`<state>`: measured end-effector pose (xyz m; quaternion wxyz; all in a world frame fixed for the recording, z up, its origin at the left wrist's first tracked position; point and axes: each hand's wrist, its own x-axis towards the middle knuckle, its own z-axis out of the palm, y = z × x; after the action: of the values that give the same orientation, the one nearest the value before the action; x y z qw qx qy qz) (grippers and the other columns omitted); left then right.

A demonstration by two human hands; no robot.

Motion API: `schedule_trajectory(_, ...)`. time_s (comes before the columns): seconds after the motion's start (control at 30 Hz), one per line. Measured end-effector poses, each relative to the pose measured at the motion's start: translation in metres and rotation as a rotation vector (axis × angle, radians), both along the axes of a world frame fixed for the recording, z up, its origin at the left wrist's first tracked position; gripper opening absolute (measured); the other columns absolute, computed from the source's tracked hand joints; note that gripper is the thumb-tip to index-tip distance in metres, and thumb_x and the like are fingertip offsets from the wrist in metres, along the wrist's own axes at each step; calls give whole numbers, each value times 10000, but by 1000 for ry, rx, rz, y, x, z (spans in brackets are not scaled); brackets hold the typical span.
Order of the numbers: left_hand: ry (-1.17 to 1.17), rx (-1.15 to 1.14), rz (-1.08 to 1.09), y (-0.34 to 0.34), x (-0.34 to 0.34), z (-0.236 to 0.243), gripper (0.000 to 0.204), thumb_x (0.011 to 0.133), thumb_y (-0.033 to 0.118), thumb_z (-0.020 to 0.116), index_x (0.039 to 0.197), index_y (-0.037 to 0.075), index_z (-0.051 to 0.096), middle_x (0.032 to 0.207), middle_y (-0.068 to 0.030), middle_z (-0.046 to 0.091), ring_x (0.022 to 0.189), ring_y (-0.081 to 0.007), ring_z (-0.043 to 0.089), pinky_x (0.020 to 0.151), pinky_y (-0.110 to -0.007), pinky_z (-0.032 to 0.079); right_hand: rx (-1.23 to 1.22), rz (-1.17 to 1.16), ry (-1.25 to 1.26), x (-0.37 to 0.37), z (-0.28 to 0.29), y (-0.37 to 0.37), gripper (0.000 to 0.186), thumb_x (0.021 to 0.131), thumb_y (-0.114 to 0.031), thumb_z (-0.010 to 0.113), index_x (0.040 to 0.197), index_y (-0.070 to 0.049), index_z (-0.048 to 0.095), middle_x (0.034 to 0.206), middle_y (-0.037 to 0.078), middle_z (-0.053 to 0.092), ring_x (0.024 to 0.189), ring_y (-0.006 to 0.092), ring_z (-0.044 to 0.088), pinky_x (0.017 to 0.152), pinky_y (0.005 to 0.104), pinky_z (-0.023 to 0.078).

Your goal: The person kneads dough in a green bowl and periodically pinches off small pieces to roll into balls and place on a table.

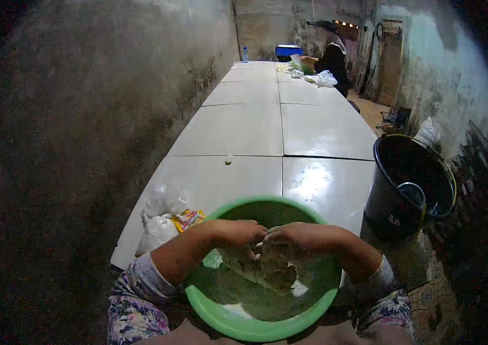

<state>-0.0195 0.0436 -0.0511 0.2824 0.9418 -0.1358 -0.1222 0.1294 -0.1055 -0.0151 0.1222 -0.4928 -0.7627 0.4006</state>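
Note:
Near the table's front edge stands a wide green basin (258,330) with a pale, floury dough (272,277) in it, part smooth and part crumbly. Both forearms reach over its sides, and the hands meet above the middle. My left hand (242,233) has its fingers curled down at the dough. Beside it, almost touching, my right hand (296,237) is closed on some of the same pale dough, which coats its fingers. The fingertips of both are partly hidden by shadow and dough.
Left of the basin lie a clear bag of white powder (156,233) and a yellow-red packet (188,219). A small pale lump (228,160) sits farther up the white table (238,129). At right stands a black bucket (390,207). Another person (333,63) works at the far end.

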Motion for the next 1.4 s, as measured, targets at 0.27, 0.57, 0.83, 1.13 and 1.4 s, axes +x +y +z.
schedule_trajectory(0.27,161,-162,91,0,1,3,445,628,223,749,1005,48,591,927,-157,638,890,-325,603,768,-387,470,-179,-96,213,-4,-7,-2,341,755,-90,588,1084,-29,524,959,167,578,880,337,578,753,392,454)
schedule_trajectory(0.57,143,36,170,-5,5,-2,501,613,250,751,1045,56,589,962,-161,636,912,-330,598,784,-397,464,37,127,78,-3,-2,-1,289,730,-80,592,1002,-8,528,933,166,570,822,349,566,713,390,453)
schedule_trajectory(0.83,78,-30,85,5,-1,-21,454,679,264,720,1075,86,586,992,-143,635,917,-319,601,783,-407,470,-85,-15,323,-9,10,-4,228,766,-31,571,990,8,575,873,131,605,805,153,536,742,313,443)
schedule_trajectory(1.13,197,-17,41,-7,10,-1,477,672,243,737,1085,77,564,969,-131,629,880,-298,599,754,-385,471,243,134,430,7,10,-3,231,752,-9,604,983,-9,593,948,78,607,855,182,561,790,315,439)
schedule_trajectory(1.4,81,-256,99,-6,5,-11,511,653,194,738,1104,44,552,951,-106,634,849,-217,587,741,-366,462,-112,-231,493,3,1,3,242,794,-68,593,1017,9,542,994,90,558,907,163,545,797,289,439)
